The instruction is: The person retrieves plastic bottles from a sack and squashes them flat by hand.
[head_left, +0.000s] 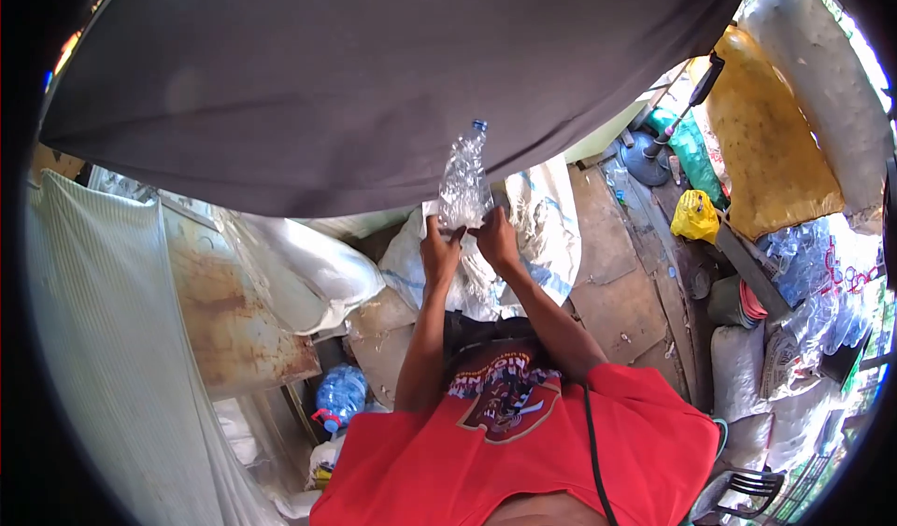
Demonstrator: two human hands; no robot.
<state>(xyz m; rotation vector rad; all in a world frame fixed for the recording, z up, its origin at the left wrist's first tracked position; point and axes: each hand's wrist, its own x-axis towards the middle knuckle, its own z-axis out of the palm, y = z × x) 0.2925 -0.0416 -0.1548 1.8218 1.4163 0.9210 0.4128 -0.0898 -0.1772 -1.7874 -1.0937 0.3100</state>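
Bottle (464, 185) sat just off frame centre toward 12, clear, crumpled, blue cap (479, 125) end pointing away from the wearer. Left hand (442, 248) gripped its near end on the 7 o'clock side; right hand (498, 240) gripped the same end at 5, both fingers closed on it. White sack (551, 222) lay behind and below the hands. Dark cloth (327, 78) filled 10 to 1. Yellow bag (695, 216) at 3, amber sack (771, 143) between 2 and 3, blue jug (340, 393) at 7, red shirt (523, 470) at 6.
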